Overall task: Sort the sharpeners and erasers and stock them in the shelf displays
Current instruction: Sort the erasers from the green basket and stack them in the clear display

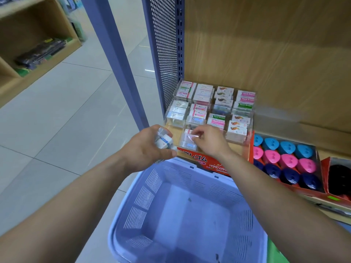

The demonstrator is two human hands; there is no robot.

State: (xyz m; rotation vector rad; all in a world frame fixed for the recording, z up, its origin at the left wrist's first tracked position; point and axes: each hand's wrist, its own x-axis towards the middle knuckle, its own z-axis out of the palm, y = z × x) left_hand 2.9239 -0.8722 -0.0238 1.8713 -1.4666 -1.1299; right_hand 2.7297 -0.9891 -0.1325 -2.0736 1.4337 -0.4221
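My left hand (147, 149) grips a small stack of wrapped white erasers (164, 141) just left of the clear eraser display (247, 130). My right hand (207, 141) pinches one wrapped eraser (195, 136) over the display's front compartment, which holds a few similar erasers (187, 145). The rows behind are filled with boxed erasers (220, 103). To the right, a red tray (311, 192) holds blue, pink and navy sharpeners (288, 160).
A pale blue plastic basket (171, 186) sits below my arms in front of the shelf. A blue perforated shelf upright (163, 54) stands left of the display. A second tray with a black item (340, 175) is at the far right. A wooden shelf unit (38, 59) stands across the tiled aisle.
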